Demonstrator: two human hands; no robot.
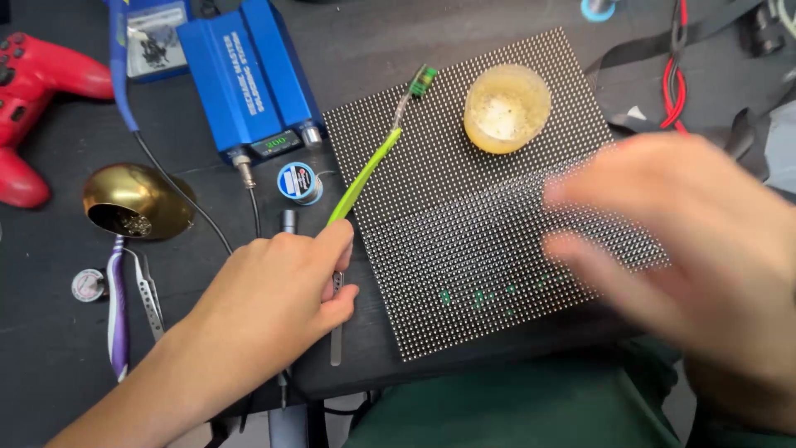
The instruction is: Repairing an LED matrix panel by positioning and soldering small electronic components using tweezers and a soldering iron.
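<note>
— Left hand (269, 311) is closed around the yellow-green toothbrush (365, 174), pinching the handle end between thumb and fingers, with a pair of metal tweezers (336, 319) tucked under the same grip. See where the brush head sits?

— Up at the far left corner of the LED panel (464, 216), the green bristles just over its edge. And the right hand (688, 241)?

— Blurred, spread over the panel's right side. Fingers look loose and apart, nothing visibly in them — though through that smear I cannot tell for sure.

— For scrubbing a board like this, I'd judge a light grip and short strokes best, bristles kept flat so they don't snag the tiny lamps.

— Agreed. The panel is a dark flat square, its face a dense grid of small pale dots, with a few green patches near the front edge where dots seem missing.

— And the tub on it?

— A round, translucent yellowish plastic cup (507, 108), cloudy inside, standing near the panel's far edge. Off to the left, a blue boxy soldering station (249, 79), a small solder spool (298, 182), and a shiny brass-coloured tip cleaner (137, 201) — all on a matte black table (50, 348).
</note>
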